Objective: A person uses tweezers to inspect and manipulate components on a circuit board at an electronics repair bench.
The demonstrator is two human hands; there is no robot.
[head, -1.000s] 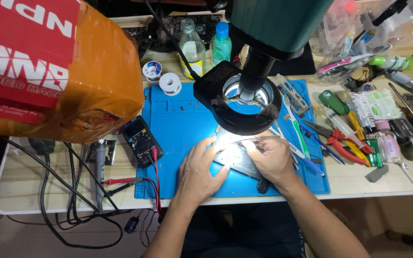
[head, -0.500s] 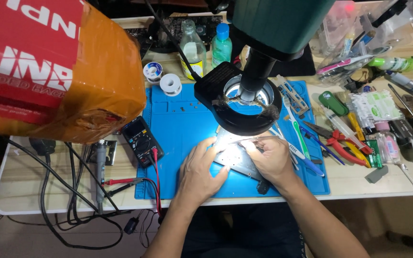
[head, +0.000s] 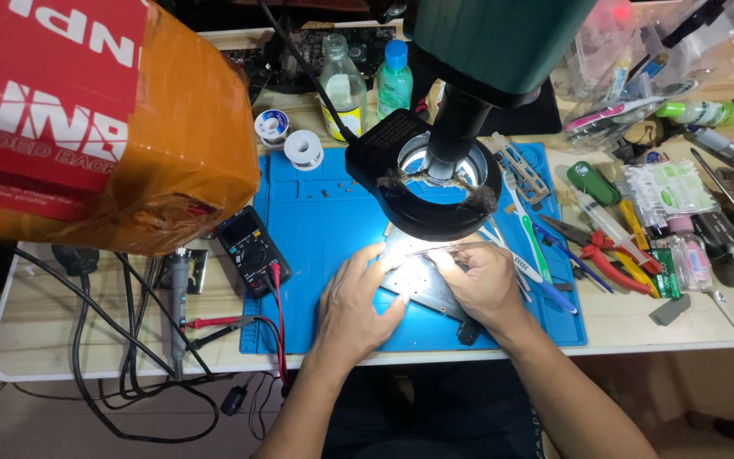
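You've got a bright blue mat on a pale wood counter. Your microscope is dark green with a black ring light. Red-handled pliers sit off to the side, and there's an orange box with a red and white label.

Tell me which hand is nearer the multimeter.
Left. The left hand lies just right of the multimeter; the right hand is farther right, holding tweezers.

Nothing has visibly shifted: both hands remain on the lit board.
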